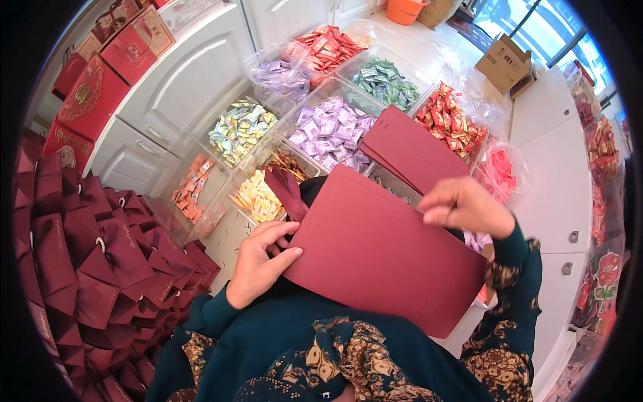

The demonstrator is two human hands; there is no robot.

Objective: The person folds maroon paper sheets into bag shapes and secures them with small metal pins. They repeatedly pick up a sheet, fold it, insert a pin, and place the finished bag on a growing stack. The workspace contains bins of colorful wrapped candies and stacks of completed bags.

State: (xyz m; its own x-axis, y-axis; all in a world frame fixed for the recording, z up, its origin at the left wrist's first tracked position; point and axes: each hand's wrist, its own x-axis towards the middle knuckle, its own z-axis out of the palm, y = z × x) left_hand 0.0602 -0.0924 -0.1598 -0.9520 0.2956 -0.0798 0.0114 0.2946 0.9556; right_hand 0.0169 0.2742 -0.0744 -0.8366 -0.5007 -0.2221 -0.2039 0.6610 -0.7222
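Observation:
A flat maroon cardboard piece (382,248) with rounded corners lies tilted across my lap. My left hand (261,258) grips its left edge, thumb on top and fingers curled beside it. Just above those fingers a maroon ribbon (287,193) sticks up at the card's upper left corner. Over the upper right part of the card, my right hand (462,204) is raised with thumb and fingers pinched together. Whatever it may hold is too small to make out. Behind the card, more flat maroon pieces (415,151) lie stacked on the bins.
Clear bins in front hold purple packets (331,130), green packets (385,84), red packets (449,117), yellow packets (258,194) and orange packets (194,187). Many folded maroon boxes (114,268) crowd the left side. White cabinets (549,194) stand at right, a cardboard box (504,63) beyond.

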